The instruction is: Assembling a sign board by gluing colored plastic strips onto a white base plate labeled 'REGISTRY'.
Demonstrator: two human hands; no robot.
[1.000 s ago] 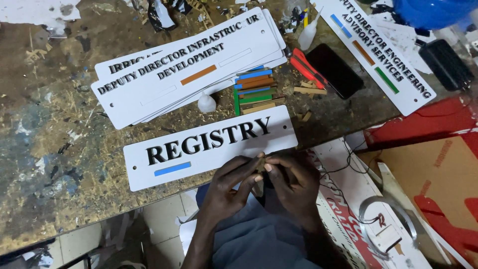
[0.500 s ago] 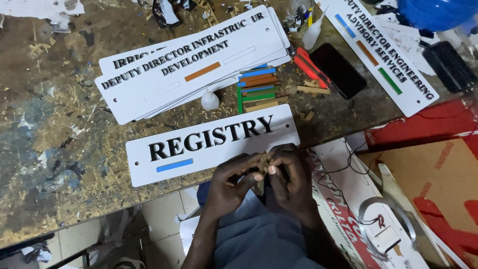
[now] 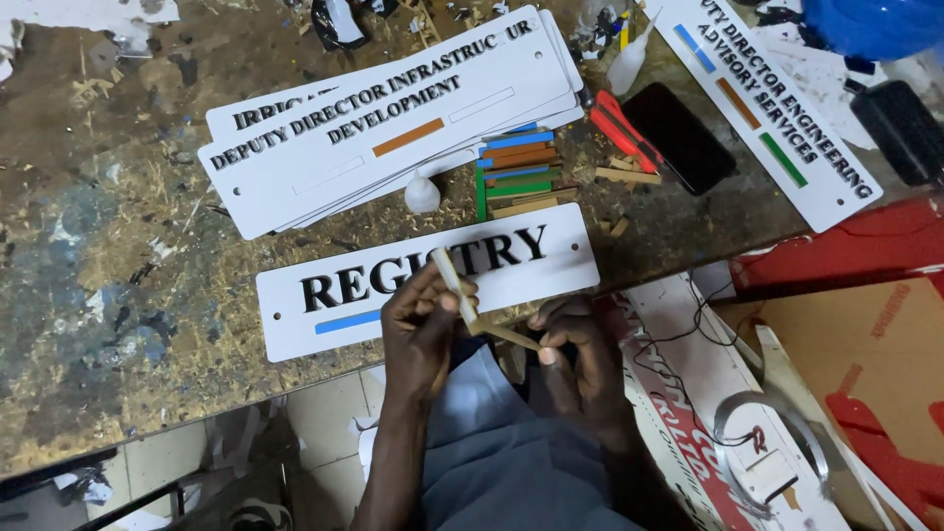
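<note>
Up close, left hand (image 3: 421,329) pinching pale stick (image 3: 453,284), right hand (image 3: 580,359) gripping wooden strip (image 3: 506,335), over white sign (image 3: 423,280).

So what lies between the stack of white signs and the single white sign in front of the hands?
In the head view, between the stack of signs and the single sign: a small white teardrop-shaped piece, coloured strips and wood scraps on the worn table.

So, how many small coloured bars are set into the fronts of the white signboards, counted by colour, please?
Blue bars: 2, on the white signboard near the hands and on the long signboard at the right.
Orange or brown bars: 2, on the top signboard of the stack and on the long signboard.
Green bars: 1, on the long signboard.
Total: 5.
</note>
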